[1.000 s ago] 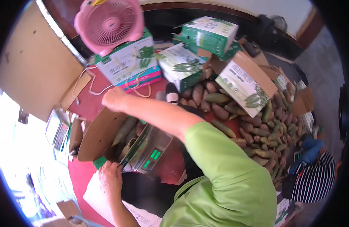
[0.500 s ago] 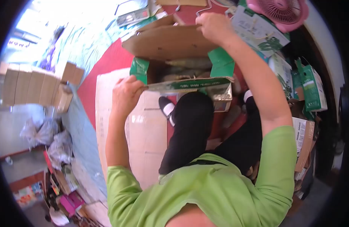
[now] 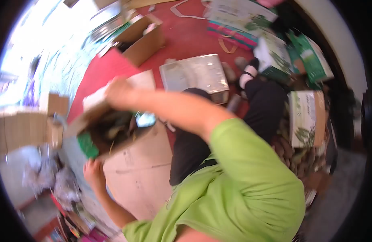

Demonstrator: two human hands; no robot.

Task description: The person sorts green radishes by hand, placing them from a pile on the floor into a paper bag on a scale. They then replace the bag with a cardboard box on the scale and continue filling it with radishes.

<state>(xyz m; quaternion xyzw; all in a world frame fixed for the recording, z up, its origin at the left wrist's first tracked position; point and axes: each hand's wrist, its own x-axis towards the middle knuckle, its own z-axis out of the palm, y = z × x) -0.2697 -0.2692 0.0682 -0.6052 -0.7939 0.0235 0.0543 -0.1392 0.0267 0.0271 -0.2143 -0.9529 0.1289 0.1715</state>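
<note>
An open cardboard box [image 3: 122,150] with green end flaps is tilted between my hands at the left, over a flat cardboard sheet [image 3: 143,165]. My left hand [image 3: 94,171] grips its near left corner, just below the green flap. Reaching across my body, my right hand [image 3: 120,94] closes on the box's far edge; motion smears its fingers. The contents lie in dark shadow, and I cannot make out what they are. In front of my knee, a tape-covered box [image 3: 196,74] rests on the red floor.
Another open carton [image 3: 145,40] stands farther back. White-and-green printed boxes [image 3: 272,52] line the right, with a printed carton [image 3: 307,117] nearer me. Roundish brown items [image 3: 286,155] are heaped beside it. Stacked cartons [image 3: 22,129] and plastic bags [image 3: 67,183] are at the left.
Both hands have carried the open box leftward, off the tape-covered box and over the cardboard sheet. My view has shifted, and the open carton behind now shows fully.
</note>
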